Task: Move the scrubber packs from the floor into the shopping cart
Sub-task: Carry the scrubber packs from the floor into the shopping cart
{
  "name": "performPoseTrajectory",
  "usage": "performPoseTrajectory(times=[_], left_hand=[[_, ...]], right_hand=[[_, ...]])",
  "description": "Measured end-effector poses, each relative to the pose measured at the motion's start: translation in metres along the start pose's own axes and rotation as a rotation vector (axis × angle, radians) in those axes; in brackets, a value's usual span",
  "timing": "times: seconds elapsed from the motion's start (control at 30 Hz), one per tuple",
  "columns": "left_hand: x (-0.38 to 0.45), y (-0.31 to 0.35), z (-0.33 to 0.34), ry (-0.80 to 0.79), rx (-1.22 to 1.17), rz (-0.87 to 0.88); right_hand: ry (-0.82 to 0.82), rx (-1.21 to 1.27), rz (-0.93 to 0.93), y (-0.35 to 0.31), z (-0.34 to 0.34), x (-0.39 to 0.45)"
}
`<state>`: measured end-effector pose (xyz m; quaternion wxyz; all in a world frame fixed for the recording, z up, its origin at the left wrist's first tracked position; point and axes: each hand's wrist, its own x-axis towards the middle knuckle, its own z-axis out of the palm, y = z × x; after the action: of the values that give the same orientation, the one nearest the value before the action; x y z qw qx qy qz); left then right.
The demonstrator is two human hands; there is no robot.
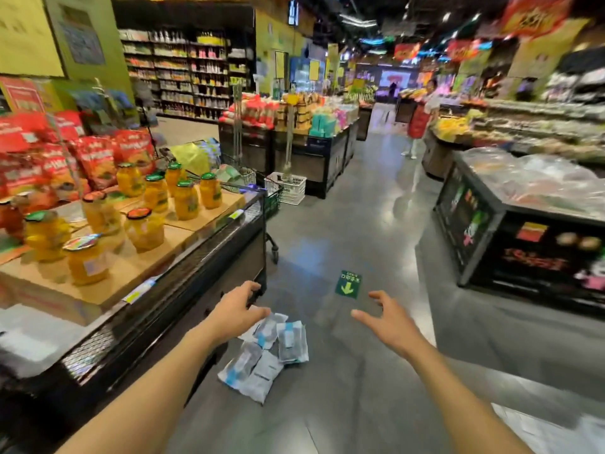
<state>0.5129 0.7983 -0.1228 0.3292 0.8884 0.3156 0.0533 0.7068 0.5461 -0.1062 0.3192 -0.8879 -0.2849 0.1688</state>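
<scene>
Head view, supermarket aisle. I see both of my bare arms stretched forward over the grey floor (327, 244). My left hand (236, 310) is spread, fingers relaxed and holding nothing; it sits in the view just above the scrubber packs (266, 352), and I cannot tell whether the fingertips touch the topmost pack. My right hand (388, 319) is likewise loose, fingers extended and empty, well to the right of the pile.

The scrubber packs lie in a loose, overlapping heap on the floor, just beside the foot of the dark display counter (209, 257) on my left. They are white-and-grey plastic packets with blue markings; the exact count is unclear, since several overlap.

The shopping cart (262, 191) stands farther along the aisle, past the far end of that counter, mostly hidden behind it; goods already fill its basket. Just beyond it rests a white plastic basket (289, 188).

On the counter stand jars of yellow fruit (186, 199) on cardboard, with red snack bags (98, 158) behind. A green arrow sticker (348, 284) marks the floor between my hands. A second dark display island (523, 231) lies to the right.
</scene>
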Motion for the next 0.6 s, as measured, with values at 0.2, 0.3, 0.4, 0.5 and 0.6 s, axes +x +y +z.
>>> performPoseTrajectory(times=[0.2, 0.3, 0.4, 0.5, 0.6], left_hand=[[0.129, -0.015, 0.022, -0.084, -0.083, -0.036], [0.186, -0.031, 0.028, -0.118, -0.134, -0.090], [0.244, -0.051, 0.036, -0.126, -0.210, -0.145], [0.306, -0.076, 0.051, -0.125, -0.245, -0.198], [0.368, -0.104, 0.076, -0.121, -0.247, -0.233]], right_hand=[[-0.039, 0.016, 0.082, -0.004, 0.020, 0.115], [-0.069, -0.010, 0.107, -0.007, 0.028, 0.176], [-0.072, -0.130, 0.118, -0.002, 0.038, 0.241], [-0.101, -0.179, 0.130, 0.011, 0.061, 0.308], [-0.186, -0.165, 0.157, 0.036, 0.102, 0.379]])
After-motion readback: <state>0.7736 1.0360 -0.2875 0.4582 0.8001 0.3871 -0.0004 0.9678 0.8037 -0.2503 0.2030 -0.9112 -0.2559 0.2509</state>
